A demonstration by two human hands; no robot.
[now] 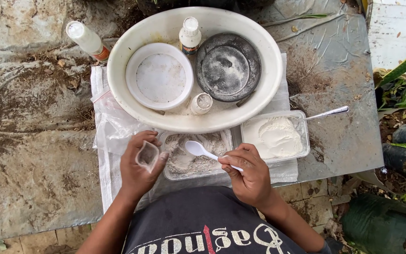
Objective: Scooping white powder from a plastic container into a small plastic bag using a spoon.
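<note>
Worktop point(34, 155): outdoors, soil-stained; our trays sit at its near edge.
Left hand point(139, 167): we pinch a small, limp clear bag point(147, 155) by its rim.
Right hand point(250, 176): we grip a light, stiff white spoon point(198, 149) by its handle, over grey powder point(189, 157).

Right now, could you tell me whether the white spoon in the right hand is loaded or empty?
Empty: the white spoon in the right hand shows a clean bowl above the grey powder tray.

A weathered grey desk point(34, 155), stained and strewn with soil, fills the view under soft daylight (outdoors, by the look of it). Past its right edge, green leaves point(402, 66) and dark plants crowd in. Pale paving point(306, 197) shows beneath the near edge.
</note>
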